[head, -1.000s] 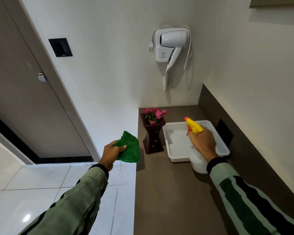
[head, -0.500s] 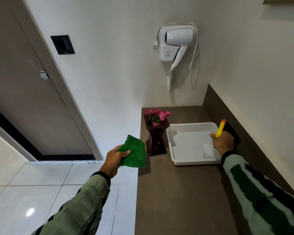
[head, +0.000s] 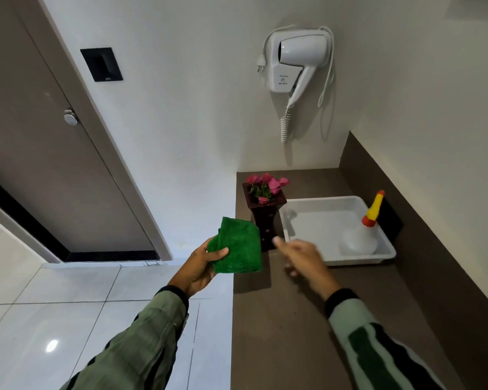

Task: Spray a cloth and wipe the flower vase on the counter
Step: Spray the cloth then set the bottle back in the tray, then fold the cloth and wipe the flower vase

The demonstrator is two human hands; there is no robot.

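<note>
A dark brown vase (head: 266, 220) with pink flowers (head: 266, 183) stands on the brown counter (head: 288, 327) near its left edge. My left hand (head: 200, 266) holds a folded green cloth (head: 238, 246) just left of the vase, partly covering its lower left side. My right hand (head: 300, 257) is blurred, empty, fingers apart, in front of the vase's base. The spray bottle (head: 362, 235), clear with a yellow and orange nozzle, stands in the right side of the white tray (head: 307, 202).
A white hair dryer (head: 296, 60) hangs on the wall above the counter. A brown door (head: 40, 164) with a round lock is at the left. White floor tiles (head: 54, 305) lie below. A dark backsplash (head: 434, 235) runs along the counter's right side.
My right hand set the spray bottle down in the tray, let go, and swung left toward the vase. The cloth in my left hand moved closer to the vase.
</note>
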